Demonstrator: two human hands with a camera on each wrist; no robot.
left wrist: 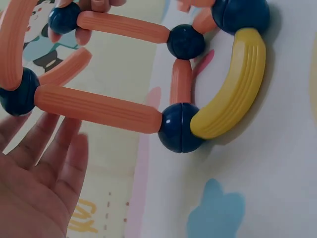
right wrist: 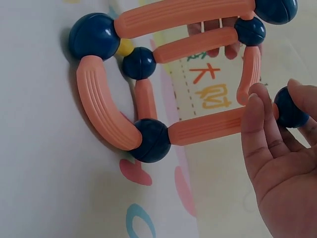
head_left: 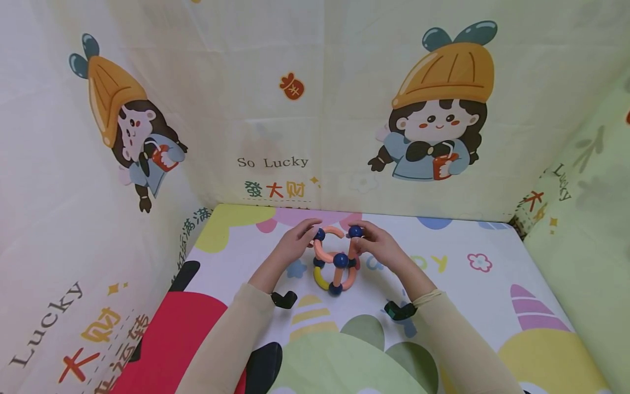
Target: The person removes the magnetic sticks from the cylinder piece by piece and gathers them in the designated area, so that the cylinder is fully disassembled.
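Observation:
A magnetic ball-and-stick frame [head_left: 339, 274] stands on the printed mat. Its base ring joins dark blue balls with curved sticks, one a yellow stick [left wrist: 237, 84], the others orange. Straight orange sticks rise to three upper balls. From the upper left ball [head_left: 320, 235], one curved stick runs to the front ball [head_left: 341, 260]; another curved stick [right wrist: 251, 74] ends free near the right ball. My left hand [head_left: 294, 241] holds the upper left ball by its fingertips, thumb hidden in its wrist view. With thumb and fingers, my right hand [head_left: 378, 244] pinches the upper right ball [right wrist: 291, 107].
The mat [head_left: 472, 295] carries bright cartoon prints and spreads around the frame. Behind it rises a cream cloth wall [head_left: 344, 126] with printed figures, and similar cloth hangs at both sides. Dark wrist devices [head_left: 400, 311] sit at both cuffs.

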